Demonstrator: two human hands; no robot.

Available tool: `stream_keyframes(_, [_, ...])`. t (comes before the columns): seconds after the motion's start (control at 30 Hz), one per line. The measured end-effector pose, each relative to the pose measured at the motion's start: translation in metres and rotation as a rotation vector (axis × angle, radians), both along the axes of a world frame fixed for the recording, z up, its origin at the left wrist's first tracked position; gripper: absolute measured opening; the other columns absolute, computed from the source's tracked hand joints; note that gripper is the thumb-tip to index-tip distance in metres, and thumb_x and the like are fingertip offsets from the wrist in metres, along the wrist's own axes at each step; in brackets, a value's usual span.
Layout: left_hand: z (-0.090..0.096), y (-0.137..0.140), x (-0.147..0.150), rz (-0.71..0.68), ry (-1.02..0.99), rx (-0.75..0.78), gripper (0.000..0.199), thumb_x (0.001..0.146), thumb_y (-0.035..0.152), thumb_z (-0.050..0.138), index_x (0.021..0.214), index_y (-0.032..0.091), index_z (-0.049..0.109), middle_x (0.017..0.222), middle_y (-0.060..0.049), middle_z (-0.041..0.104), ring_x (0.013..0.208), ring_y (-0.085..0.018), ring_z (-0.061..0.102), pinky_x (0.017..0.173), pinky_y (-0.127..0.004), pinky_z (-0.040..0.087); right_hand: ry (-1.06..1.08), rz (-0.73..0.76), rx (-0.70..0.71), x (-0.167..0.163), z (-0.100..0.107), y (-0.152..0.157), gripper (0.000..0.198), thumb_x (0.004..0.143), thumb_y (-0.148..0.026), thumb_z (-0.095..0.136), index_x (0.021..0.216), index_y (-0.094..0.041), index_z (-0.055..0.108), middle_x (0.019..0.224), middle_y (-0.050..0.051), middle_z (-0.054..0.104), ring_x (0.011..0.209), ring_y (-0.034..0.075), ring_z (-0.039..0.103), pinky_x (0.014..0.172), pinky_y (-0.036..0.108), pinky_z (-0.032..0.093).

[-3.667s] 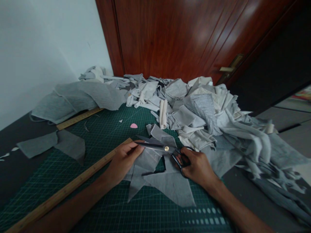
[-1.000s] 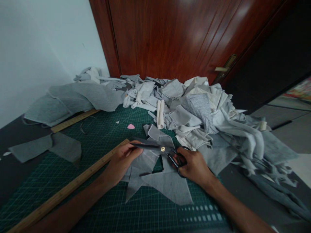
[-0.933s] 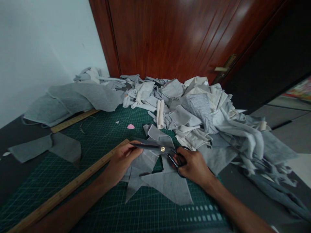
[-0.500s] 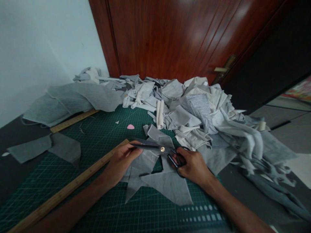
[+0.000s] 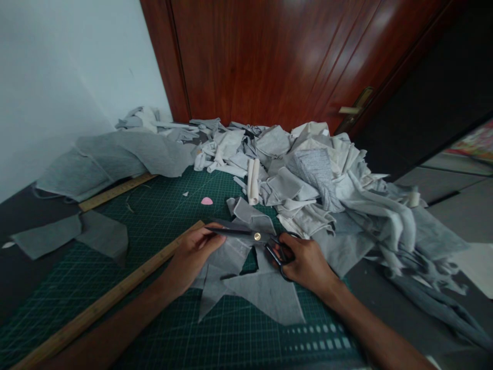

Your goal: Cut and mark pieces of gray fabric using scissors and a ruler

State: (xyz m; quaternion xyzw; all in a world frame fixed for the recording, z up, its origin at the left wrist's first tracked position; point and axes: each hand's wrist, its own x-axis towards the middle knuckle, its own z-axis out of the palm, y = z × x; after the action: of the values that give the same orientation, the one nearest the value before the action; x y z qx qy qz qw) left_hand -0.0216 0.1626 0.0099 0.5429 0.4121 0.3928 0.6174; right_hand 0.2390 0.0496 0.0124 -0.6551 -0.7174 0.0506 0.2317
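A pair of black scissors [image 5: 258, 237] with a brass-coloured pivot lies level over grey fabric pieces, its blades together or nearly so. My right hand [image 5: 306, 259] is wrapped round the handle loops. At the other end, my left hand [image 5: 194, 257] pinches the blade tips between thumb and fingers. Beneath the scissors, several cut grey fabric pieces [image 5: 269, 298] overlap with pointed corners on the green cutting mat [image 5: 169, 329]. Parts of those pieces are hidden by the blades and my hands.
A wooden ruler [image 5: 115, 293] runs under my left arm; another ruler [image 5: 117, 191] pokes out from a large grey cloth [image 5: 111, 156]. A pink chalk-like piece [image 5: 207, 201] sits on the mat. Heaped fabric scraps [image 5: 308, 169] line the back and right, before a wooden door [image 5: 262, 61].
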Motion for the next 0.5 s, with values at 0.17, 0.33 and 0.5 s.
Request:
stream_keyframes(0.17, [0.0007,-0.0005,-0.0003,-0.007,-0.005,0.000,0.020,0.075,0.038,0.082,0.088,0.023,0.082,0.097,-0.002,0.079,0.092,-0.020,0.068,0.081,-0.029,0.050,0.011,-0.003,0.000,-0.0006,0.0026,-0.0002,0.003,0.086,-0.018,0.061,0.083,-0.020,0.060,0.066,0.000,0.065,0.053,0.013,0.055,0.054,0.024,0.029])
stream_keyframes(0.33, [0.0019,-0.0003,0.0001,-0.025,0.003,0.011,0.021,0.076,0.039,0.080,0.090,0.023,0.082,0.099,-0.003,0.079,0.094,-0.022,0.069,0.082,-0.030,0.051,0.006,-0.003,-0.011,-0.0010,0.0046,0.0001,0.003,0.084,-0.017,0.061,0.084,-0.020,0.061,0.066,0.000,0.064,0.053,0.013,0.054,0.054,0.024,0.030])
stream_keyframes(0.5, [0.0005,-0.0002,-0.0012,-0.017,0.033,0.022,0.021,0.077,0.040,0.080,0.090,0.022,0.081,0.103,-0.004,0.079,0.097,-0.023,0.070,0.084,-0.031,0.052,0.014,0.003,-0.006,-0.0016,0.0055,0.0001,0.003,0.084,-0.017,0.061,0.086,-0.020,0.062,0.067,0.001,0.066,0.054,0.013,0.056,0.054,0.024,0.031])
